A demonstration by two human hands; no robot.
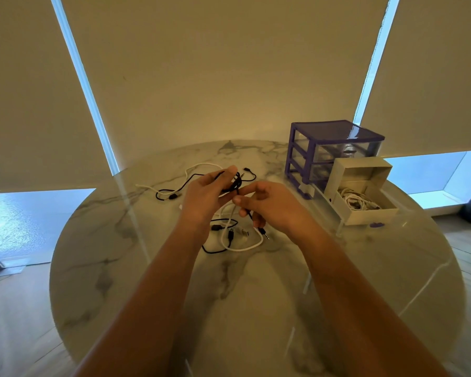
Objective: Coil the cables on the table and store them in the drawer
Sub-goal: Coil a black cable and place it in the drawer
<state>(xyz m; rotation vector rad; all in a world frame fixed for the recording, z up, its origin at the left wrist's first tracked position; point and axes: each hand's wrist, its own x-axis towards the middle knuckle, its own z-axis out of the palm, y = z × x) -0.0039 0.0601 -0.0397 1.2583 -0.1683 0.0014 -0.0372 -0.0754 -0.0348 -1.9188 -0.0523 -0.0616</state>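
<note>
Hands wind the black cable (pixel 235 183): left hand (pixel 210 194) grips the coil, right hand (pixel 267 205) pinches the tail. Next, wrap the tail round.

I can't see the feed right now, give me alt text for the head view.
Two bare hands coil a black cable above a round marble table: the left hand holds the loops, the right hand pinches the loose end. More black and white cables lie beneath; a purple drawer unit stands right, one drawer pulled out.
</note>
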